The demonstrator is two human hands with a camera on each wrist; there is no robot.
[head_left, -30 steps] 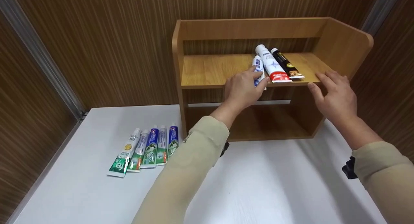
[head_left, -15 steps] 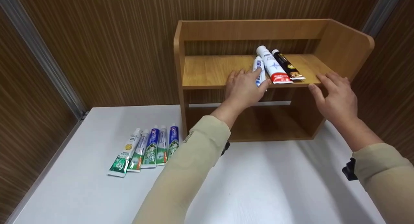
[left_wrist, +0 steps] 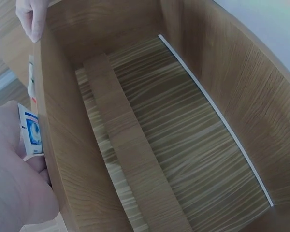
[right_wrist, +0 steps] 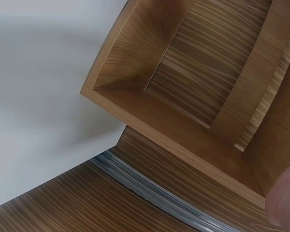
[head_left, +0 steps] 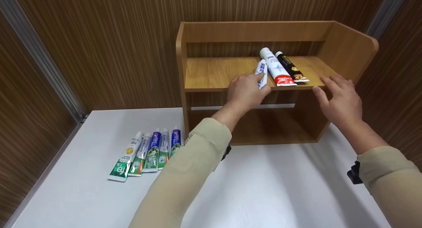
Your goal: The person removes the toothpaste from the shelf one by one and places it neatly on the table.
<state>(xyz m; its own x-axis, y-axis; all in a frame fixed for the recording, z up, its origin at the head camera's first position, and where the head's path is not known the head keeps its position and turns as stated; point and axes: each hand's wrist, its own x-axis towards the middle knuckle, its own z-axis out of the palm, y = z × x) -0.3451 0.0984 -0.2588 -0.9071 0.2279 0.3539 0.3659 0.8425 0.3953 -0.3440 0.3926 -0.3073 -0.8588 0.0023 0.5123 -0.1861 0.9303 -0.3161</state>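
Observation:
On the upper board of a wooden shelf [head_left: 211, 71], my left hand [head_left: 245, 91] pinches a small white-and-blue toothpaste tube [head_left: 261, 67] near its flat end. In the left wrist view that tube's printed end [left_wrist: 33, 130] shows between the fingers, beside the board's edge. Just right of it lies a white Colgate toothpaste tube [head_left: 278, 67] with a red end. A black toothpaste tube [head_left: 290, 66] lies beside that one, cap toward the back. My right hand [head_left: 342, 98] rests on the board's front edge at the right, fingers extended and holding nothing.
Several green, blue and white toothpaste tubes [head_left: 153, 152] lie side by side on the white table [head_left: 82, 195], left of the shelf. The shelf has a lower compartment [head_left: 270, 126] and raised side panels [head_left: 352, 51]. Wood-grain walls [head_left: 115, 50] stand behind and at the sides.
The small white-and-blue tube has turned a little under my left hand, whose fingers first lay over it, then spread, and now pinch it. My right hand has stayed on the edge.

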